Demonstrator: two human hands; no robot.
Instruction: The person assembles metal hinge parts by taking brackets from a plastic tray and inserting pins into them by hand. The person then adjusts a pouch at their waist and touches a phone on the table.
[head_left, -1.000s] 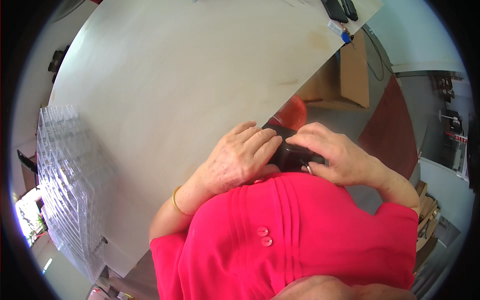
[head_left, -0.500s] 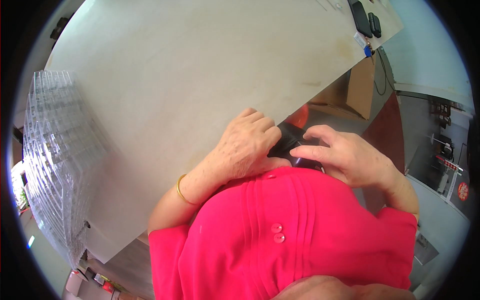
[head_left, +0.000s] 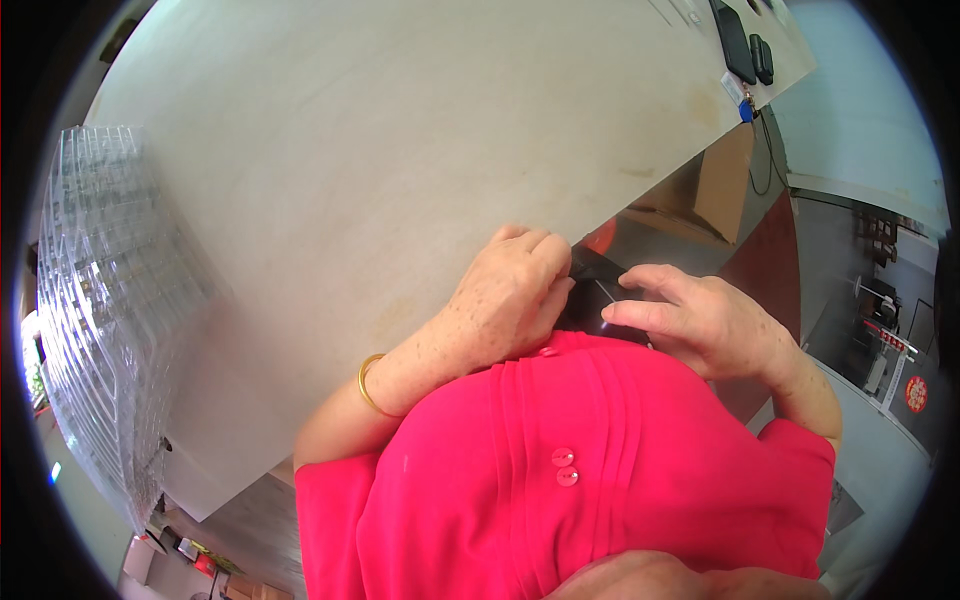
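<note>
My left hand (head_left: 515, 288), with a gold bangle (head_left: 368, 385) on its wrist, is at the near edge of the pale table. Its fingers are curled closed against a dark, glossy piece (head_left: 590, 290) lying between my hands, just above my pink shirt (head_left: 560, 420). What those fingers pinch is hidden. On the other side of the dark piece is my right hand (head_left: 700, 318), palm inward. Its thumb and index finger stand apart, tips close to a thin light line on the dark surface; the other fingers are mostly hidden.
A tall stack of clear plastic trays (head_left: 120, 300) stands at the table's left. A black phone (head_left: 733, 40), a small black case (head_left: 761, 60) and keys with a blue tag (head_left: 746, 108) lie at the far right corner. Below that edge is an open cardboard box (head_left: 725, 185).
My left hand's fingers have curled in more, with the thumb raised toward them. My right hand has shifted slightly right and down, its thumb and index finger still apart. The whole view has tilted slightly.
</note>
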